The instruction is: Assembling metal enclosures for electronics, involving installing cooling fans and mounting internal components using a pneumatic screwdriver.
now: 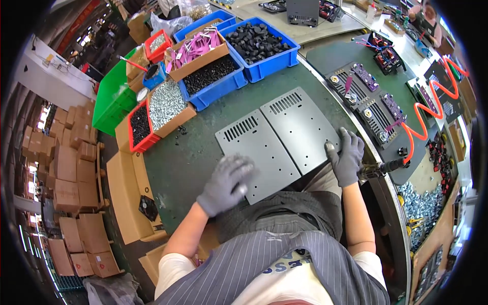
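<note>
Two dark grey metal panels with vent slots and small holes lie side by side on the green tabletop, the left panel (262, 157) slightly nearer to me than the right panel (305, 132). My left hand (226, 185), in a grey glove, hovers at the left panel's left edge, its fingers stretched and slightly blurred, the thumb apart. At the right panel's near right corner is my gloved right hand (346, 158), fingers extended and thumb spread at the edge. Whether it touches the metal I cannot tell. Neither hand grips anything visible.
Blue bins hold black caps (258, 43) and black screws (209, 76). Nearer left are silver screws (166, 104), a red bin (140, 127) and a few loose screws (180, 131). An air screwdriver (378, 169) on a coiled orange hose (419, 122) and assembled panels (363, 109) lie to the right.
</note>
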`<action>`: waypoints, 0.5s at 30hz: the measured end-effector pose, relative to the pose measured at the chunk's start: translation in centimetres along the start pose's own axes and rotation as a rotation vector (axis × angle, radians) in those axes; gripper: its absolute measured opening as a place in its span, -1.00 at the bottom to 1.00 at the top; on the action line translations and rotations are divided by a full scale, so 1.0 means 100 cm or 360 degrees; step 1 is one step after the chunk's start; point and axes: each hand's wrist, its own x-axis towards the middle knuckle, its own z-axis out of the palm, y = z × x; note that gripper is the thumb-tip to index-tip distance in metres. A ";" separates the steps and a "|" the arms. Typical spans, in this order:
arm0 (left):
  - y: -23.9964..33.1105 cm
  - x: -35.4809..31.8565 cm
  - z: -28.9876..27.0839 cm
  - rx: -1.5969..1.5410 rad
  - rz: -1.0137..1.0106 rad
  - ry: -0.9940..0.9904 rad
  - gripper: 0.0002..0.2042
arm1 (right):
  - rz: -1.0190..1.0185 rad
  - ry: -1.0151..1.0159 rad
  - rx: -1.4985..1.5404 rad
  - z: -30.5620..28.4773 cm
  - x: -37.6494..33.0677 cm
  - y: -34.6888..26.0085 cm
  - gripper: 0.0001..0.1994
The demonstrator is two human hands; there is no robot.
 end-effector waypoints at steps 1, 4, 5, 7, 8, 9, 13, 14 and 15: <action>0.012 -0.008 0.004 -0.0015 0.0030 -0.0019 -0.50 | 0.0026 -0.0014 0.0039 0.005 0.001 -0.001 -0.48; 0.024 -0.012 0.025 0.0207 0.0046 -0.0218 -0.30 | -0.0003 -0.0057 0.0042 0.012 0.012 -0.022 -0.45; 0.024 -0.004 0.024 0.0315 0.0065 -0.0174 -0.31 | -0.0028 -0.0143 0.0015 0.012 0.021 -0.027 -0.46; 0.020 0.004 0.022 0.0410 0.0062 -0.0112 -0.32 | -0.0082 -0.0236 -0.0019 0.016 0.050 -0.039 -0.46; 0.019 0.008 0.024 0.0354 0.0089 -0.0136 -0.31 | -0.0186 -0.0305 0.0074 0.019 0.066 -0.044 -0.47; 0.017 0.011 0.024 0.0300 0.0110 -0.0156 -0.31 | -0.0296 -0.0375 0.0171 0.023 0.086 -0.052 -0.48; 0.008 0.018 0.020 0.0189 0.0161 -0.0130 -0.31 | -0.0615 -0.0041 0.0010 0.059 0.182 -0.094 -0.45; 0.006 0.017 0.025 0.0151 0.0221 -0.0115 -0.31 | -0.0597 -0.0021 -0.0086 0.070 0.205 -0.103 -0.43; 0.005 0.016 0.029 0.0118 0.0281 -0.0098 -0.31 | -0.0429 -0.0126 -0.0228 0.080 0.228 -0.109 -0.38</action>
